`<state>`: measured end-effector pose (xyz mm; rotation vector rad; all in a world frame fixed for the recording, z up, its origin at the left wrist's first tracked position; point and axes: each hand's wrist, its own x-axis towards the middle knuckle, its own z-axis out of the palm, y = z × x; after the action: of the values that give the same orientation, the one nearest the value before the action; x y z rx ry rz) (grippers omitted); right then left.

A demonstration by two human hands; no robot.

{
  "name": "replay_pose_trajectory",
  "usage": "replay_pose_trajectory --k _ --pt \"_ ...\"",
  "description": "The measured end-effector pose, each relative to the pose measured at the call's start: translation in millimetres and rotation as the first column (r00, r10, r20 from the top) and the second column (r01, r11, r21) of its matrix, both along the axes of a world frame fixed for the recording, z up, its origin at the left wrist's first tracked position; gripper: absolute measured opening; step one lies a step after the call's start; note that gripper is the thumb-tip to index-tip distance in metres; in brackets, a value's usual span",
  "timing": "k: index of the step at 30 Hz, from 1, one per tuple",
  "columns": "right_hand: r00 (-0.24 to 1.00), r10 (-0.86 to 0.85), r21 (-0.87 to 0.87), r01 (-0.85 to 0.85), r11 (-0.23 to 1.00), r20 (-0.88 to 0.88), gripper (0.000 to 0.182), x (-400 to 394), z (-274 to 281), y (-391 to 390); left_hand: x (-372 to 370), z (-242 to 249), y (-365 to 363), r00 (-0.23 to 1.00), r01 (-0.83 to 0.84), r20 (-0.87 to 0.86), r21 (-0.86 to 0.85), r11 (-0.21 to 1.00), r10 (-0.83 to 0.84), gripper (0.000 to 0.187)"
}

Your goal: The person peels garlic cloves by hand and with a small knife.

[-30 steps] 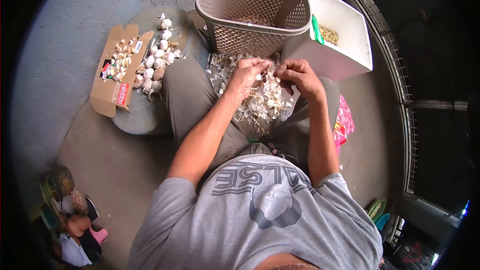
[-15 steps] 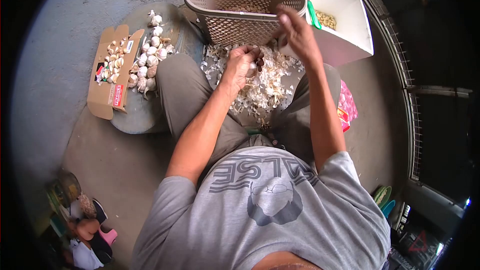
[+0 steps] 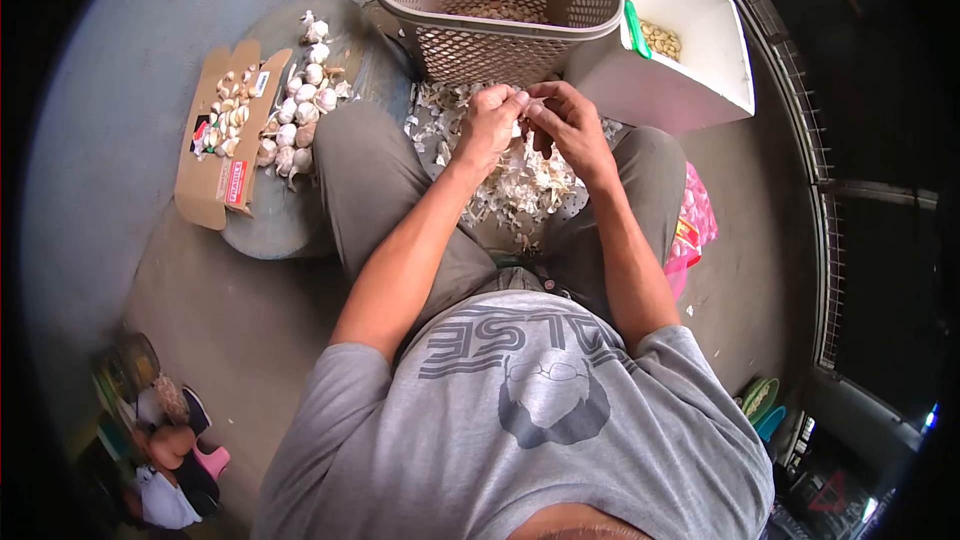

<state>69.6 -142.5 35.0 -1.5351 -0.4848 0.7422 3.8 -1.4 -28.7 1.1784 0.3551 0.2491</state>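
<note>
My left hand (image 3: 488, 127) is closed around a garlic bulb (image 3: 517, 128), of which only a small white part shows between the fingers. My right hand (image 3: 574, 130) meets it from the other side, thumb and fingers pinched on the same garlic. Both hands are over a heap of papery garlic skins (image 3: 530, 185) between my knees. Just beyond them stands a tall brown mesh basket (image 3: 480, 50) with garlic cloves (image 3: 505, 13) at its bottom.
At left, a round stool (image 3: 265, 240) bears whole garlic bulbs (image 3: 305, 112) and an opened cardboard box (image 3: 208, 195) with loose cloves. A white foam box (image 3: 690, 90) with peeled cloves and a green-handled tool (image 3: 635, 28) stands right. A pink bag (image 3: 695, 210) lies beside my right knee.
My right hand has come back from the basket's rim to meet my left hand at the garlic. A pale clove seen in the air over the basket is no longer there.
</note>
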Motion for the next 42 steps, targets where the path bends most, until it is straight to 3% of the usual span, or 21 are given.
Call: replay_pose_trajectory --k 3,6,9,12,15,18,27,33,38,42 --pt "0.998 -0.015 0.092 0.020 0.996 -0.062 0.020 5 -11 -2 -2 8 -1 1.000 0.012 -0.022 -0.018 1.000 -0.013 0.021" --pt "0.989 -0.020 0.195 0.049 0.980 -0.149 0.015 8 -18 -1 -3 16 -4 1.000 0.004 -0.010 -0.052 0.999 -0.004 0.020" --pt "0.982 -0.062 0.209 0.099 0.973 -0.176 0.013 8 -19 0 -6 20 -5 0.999 -0.023 -0.031 -0.002 1.000 0.023 0.020" --pt "0.991 -0.058 0.171 0.078 0.982 -0.120 0.014 8 -21 0 -1 9 -5 0.993 -0.087 0.080 -0.001 0.996 0.086 0.020" --pt "0.999 -0.036 0.096 0.038 0.995 -0.024 0.015 6 -17 0 -2 13 -7 0.992 -0.099 0.097 0.133 0.986 0.086 0.020" --pt "0.999 -0.012 0.067 0.015 0.998 -0.035 0.013 4 -13 -2 -6 16 -1 0.993 -0.115 0.054 0.371 0.921 0.102 0.021" --pt "0.958 0.007 0.268 0.073 0.961 -0.285 0.013 11 -20 -7 -4 12 -1 0.992 -0.073 -0.050 0.544 0.836 0.118 0.017" --pt "0.993 -0.059 0.195 0.077 0.978 -0.100 0.015 9 -22 -5 -4 14 -6 0.999 -0.044 0.027 0.372 0.927 0.037 0.022" --pt "0.998 -0.005 0.100 0.012 0.995 -0.068 0.017 5 -19 -4 -9 18 -3 0.996 -0.060 -0.028 0.543 0.838 0.089 0.016" --pt "0.997 -0.038 0.121 0.046 0.992 -0.072 0.016 2 -16 0 -10 21 -3 0.985 -0.065 -0.080 0.641 0.765 0.151 0.016"
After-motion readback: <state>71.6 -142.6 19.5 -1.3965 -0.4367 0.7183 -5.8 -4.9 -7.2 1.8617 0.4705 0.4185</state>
